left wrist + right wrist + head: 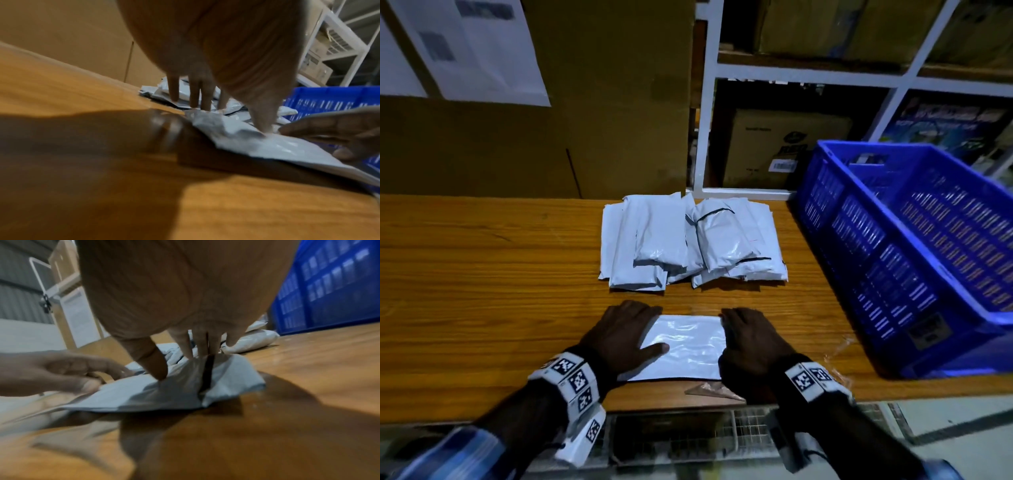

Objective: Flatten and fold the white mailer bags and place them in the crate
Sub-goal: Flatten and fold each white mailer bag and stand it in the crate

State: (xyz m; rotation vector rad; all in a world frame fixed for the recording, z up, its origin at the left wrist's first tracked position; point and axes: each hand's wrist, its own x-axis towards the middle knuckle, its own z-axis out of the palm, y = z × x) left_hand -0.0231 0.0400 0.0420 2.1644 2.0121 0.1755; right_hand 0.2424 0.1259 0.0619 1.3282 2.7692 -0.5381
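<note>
My left hand [619,337] and right hand [751,339], fingers spread, press one bag [685,346] flat at the bench's [482,274] near edge; pile [691,240] awaits, crate [914,260] apparently empty.

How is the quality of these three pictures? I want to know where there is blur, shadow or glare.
Head view: dim, wide-angle bending at the edges; soft glare on the mailer bag between the left hand and the right hand; the blue crate stays readable. Left wrist view: blurred, with a big dark shadow on the table. Right wrist view: also blurred and shadowed.
</note>
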